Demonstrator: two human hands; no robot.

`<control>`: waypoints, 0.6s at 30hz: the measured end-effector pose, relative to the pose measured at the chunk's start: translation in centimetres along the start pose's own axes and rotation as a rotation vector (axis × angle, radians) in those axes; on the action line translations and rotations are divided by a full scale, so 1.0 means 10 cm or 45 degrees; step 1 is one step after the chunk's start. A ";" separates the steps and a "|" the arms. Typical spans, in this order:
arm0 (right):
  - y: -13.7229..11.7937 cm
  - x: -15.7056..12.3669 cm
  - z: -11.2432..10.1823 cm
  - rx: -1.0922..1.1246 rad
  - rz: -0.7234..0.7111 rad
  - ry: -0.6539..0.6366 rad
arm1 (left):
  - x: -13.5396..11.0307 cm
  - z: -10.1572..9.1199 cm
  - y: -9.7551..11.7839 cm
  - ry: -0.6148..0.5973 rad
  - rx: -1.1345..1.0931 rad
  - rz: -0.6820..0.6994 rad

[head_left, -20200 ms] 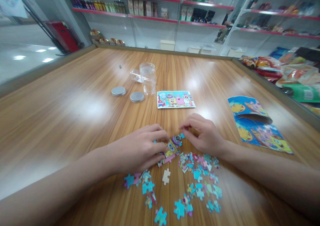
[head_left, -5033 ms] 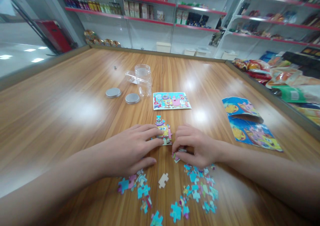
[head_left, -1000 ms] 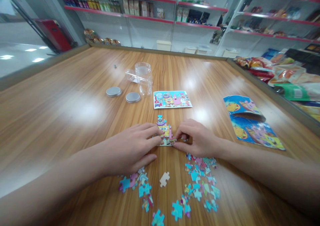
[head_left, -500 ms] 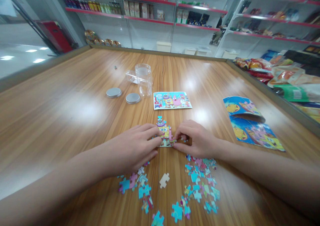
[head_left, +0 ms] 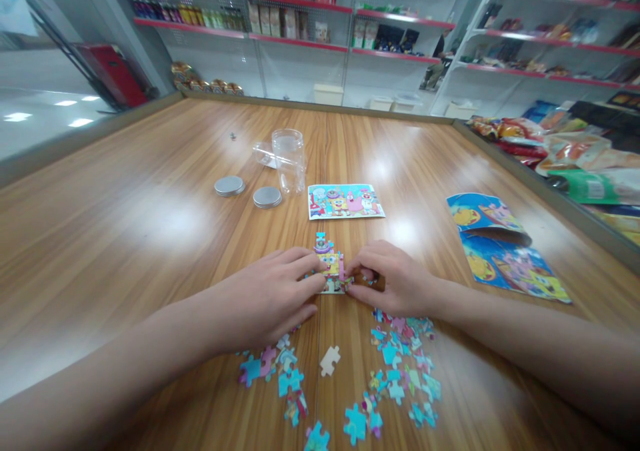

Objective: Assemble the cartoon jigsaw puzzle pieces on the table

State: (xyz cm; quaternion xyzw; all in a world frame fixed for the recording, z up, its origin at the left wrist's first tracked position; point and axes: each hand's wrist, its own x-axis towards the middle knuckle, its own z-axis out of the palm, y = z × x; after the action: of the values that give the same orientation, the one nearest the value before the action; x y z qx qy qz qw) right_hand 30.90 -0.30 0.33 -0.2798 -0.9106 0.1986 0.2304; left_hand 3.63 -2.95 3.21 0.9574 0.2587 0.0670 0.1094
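A partly joined jigsaw puzzle (head_left: 330, 263) lies on the table between my hands, showing a yellow cartoon face with a purple hat above. My left hand (head_left: 280, 290) rests at its left edge, fingers stretched out and fingertips on the pieces. At the right edge, my right hand (head_left: 387, 274) pinches a small puzzle piece (head_left: 349, 280) with thumb and forefinger, against the joined part. The fingers partly hide that piece. Just beyond the puzzle lies a picture card (head_left: 347, 202) with the same cartoon figures. One pale piece (head_left: 330, 361) lies face down nearer me.
Loose pieces lie in a left pile (head_left: 289, 379) and a right pile (head_left: 395, 354). Farther back are a clear plastic jar (head_left: 289, 161), another lying on its side, and two silver lids (head_left: 267, 197). A folded blue printed sheet (head_left: 510, 258) and snack packets (head_left: 575, 148) are on the right.
My right fingertips have shifted very slightly at the puzzle's right edge. The left hand stays in place, and the view has moved a little.
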 end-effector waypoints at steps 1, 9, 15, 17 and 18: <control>0.00 0.00 0.00 0.003 0.000 -0.001 | 0.00 0.00 0.00 -0.004 -0.001 0.000; -0.01 0.01 -0.01 0.033 0.023 -0.008 | 0.01 -0.01 0.00 -0.017 -0.007 -0.008; -0.01 0.02 -0.03 0.191 0.165 0.038 | 0.01 -0.02 0.00 -0.009 0.001 0.000; 0.00 0.02 -0.02 0.216 0.181 0.046 | 0.01 -0.01 -0.01 -0.010 0.008 -0.003; 0.00 0.02 -0.02 0.214 0.177 0.047 | 0.01 -0.01 -0.01 -0.013 0.010 -0.006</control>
State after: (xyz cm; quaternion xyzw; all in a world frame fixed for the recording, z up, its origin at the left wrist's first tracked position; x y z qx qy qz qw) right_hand 30.88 -0.11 0.51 -0.3258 -0.8647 0.2845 0.2555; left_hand 3.63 -2.80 3.32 0.9576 0.2605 0.0607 0.1072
